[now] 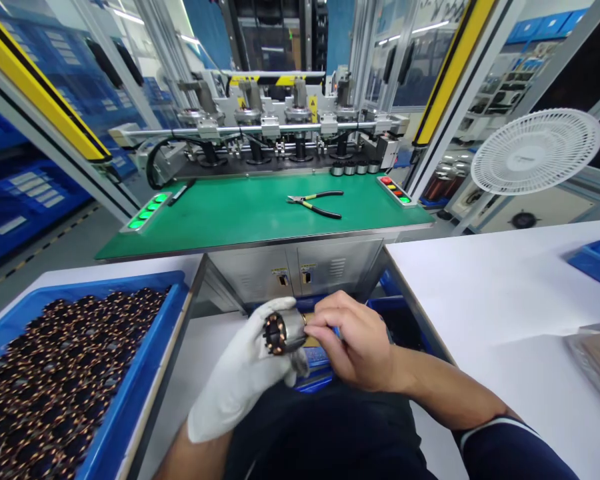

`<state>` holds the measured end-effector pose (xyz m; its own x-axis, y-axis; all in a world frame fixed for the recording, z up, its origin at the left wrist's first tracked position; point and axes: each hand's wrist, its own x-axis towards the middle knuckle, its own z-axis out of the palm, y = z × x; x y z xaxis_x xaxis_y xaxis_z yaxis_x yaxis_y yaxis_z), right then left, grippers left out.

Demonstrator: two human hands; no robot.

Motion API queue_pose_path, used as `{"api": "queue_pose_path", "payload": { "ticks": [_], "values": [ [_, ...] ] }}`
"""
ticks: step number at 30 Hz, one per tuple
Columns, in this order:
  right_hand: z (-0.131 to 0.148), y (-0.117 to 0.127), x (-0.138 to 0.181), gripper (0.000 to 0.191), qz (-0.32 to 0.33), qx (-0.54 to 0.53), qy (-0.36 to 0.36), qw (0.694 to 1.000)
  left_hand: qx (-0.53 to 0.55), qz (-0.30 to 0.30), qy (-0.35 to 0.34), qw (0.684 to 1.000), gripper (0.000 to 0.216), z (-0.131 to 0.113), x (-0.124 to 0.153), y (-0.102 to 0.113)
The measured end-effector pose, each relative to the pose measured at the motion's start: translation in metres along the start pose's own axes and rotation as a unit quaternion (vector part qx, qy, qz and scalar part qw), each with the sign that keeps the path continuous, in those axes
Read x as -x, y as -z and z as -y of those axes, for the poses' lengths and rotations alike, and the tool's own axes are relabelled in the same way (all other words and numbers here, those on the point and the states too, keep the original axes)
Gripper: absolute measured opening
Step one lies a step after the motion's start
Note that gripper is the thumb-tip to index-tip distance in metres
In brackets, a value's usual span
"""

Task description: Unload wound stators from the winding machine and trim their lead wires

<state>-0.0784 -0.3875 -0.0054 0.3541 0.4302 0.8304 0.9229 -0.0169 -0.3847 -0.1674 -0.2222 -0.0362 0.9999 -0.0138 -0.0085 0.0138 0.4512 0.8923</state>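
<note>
My left hand (253, 363), in a white glove, is wrapped round a motor stator (294, 329), a short metal cylinder whose near end shows black slots and copper windings. The stator is held over my lap, its wound face turned to the left. My bare right hand (353, 340) meets its other end, thumb and forefinger pinched together at the rim. A thin copper-coloured bit shows by these fingertips; it looks like a wire end, but the fingers hide most of it.
A blue tray (180, 283) full of wound stators stands at left. Ahead, pliers (317, 202) lie on the green bench (230, 213) before a winding machine (280, 127). Several stators (355, 168) stand at its right. Button panels (396, 191) flank the bench. A white fan (535, 157) is at right.
</note>
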Motion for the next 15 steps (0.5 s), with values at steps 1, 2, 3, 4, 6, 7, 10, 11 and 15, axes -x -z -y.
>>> {"api": "queue_pose_path", "payload": {
  "ticks": [1, 2, 3, 4, 6, 7, 10, 11, 15],
  "values": [
    [0.000, 0.000, -0.001, 0.007, -0.009, -0.001, -0.018, 1.000, -0.006, -0.023, -0.030, 0.999, 0.056, -0.002, 0.000, -0.002],
    [0.000, 0.000, -0.001, 0.008, -0.015, -0.011, -0.033, 0.999, -0.005, -0.040, -0.067, 0.997, 0.057, -0.005, -0.001, -0.003],
    [0.000, 0.000, -0.003, 0.009, -0.016, -0.029, -0.038, 0.999, 0.008, -0.047, -0.108, 0.993, 0.054, -0.007, -0.002, -0.003],
    [0.000, 0.001, -0.004, 0.009, -0.009, -0.048, -0.031, 0.998, 0.033, -0.048, -0.143, 0.988, 0.049, -0.008, -0.003, -0.003],
    [-0.001, 0.005, -0.008, 0.008, 0.021, -0.082, 0.004, 0.996, 0.096, -0.044, -0.160, 0.981, 0.039, -0.010, -0.006, -0.003],
    [-0.001, 0.007, -0.010, 0.009, 0.041, -0.091, 0.024, 0.995, 0.113, -0.034, -0.128, 0.985, 0.038, -0.009, -0.007, -0.002],
    [-0.001, 0.012, -0.016, 0.014, 0.088, -0.098, 0.074, 0.989, 0.081, 0.027, 0.029, 0.996, 0.053, -0.001, -0.008, 0.001],
    [-0.001, 0.013, -0.018, 0.015, 0.097, -0.095, 0.085, 0.987, 0.067, 0.046, 0.065, 0.995, 0.055, 0.003, -0.007, 0.001],
    [0.000, 0.013, -0.018, 0.011, 0.092, -0.049, 0.109, 0.989, 0.052, 0.048, 0.073, 0.995, 0.043, 0.012, -0.003, -0.004]
  ]
}}
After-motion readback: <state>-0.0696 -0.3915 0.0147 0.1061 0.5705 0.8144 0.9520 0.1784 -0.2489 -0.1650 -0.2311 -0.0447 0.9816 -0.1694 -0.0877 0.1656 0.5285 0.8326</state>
